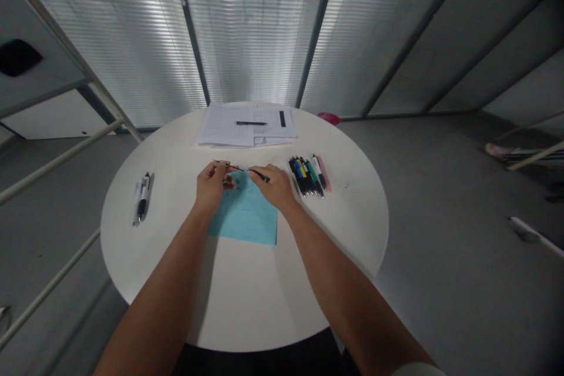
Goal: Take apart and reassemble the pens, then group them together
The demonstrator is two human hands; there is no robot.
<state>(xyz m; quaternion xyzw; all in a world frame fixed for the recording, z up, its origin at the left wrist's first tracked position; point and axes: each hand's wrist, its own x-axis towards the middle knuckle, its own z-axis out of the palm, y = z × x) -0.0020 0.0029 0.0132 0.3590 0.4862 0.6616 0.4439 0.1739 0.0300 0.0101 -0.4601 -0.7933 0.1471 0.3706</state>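
Over the upper part of a light blue sheet (247, 214), both hands are close together. My left hand (212, 183) pinches a thin dark piece (229, 165) that looks like part of a pen. In my right hand (274, 185) is a dark pen part (259, 175), partly covered by the fingers and pointing at the left hand's piece. Whether the two pieces touch is too small to tell. Some small dark bits (238, 182) show on the sheet by the left fingertips.
Several pens (306, 176) lie in a row right of my right hand, beside a pink strip (325, 173). More pens (143, 197) lie at the left of the round white table (167, 270). Papers (227, 126) with a black pen (251, 123) lie at the back.
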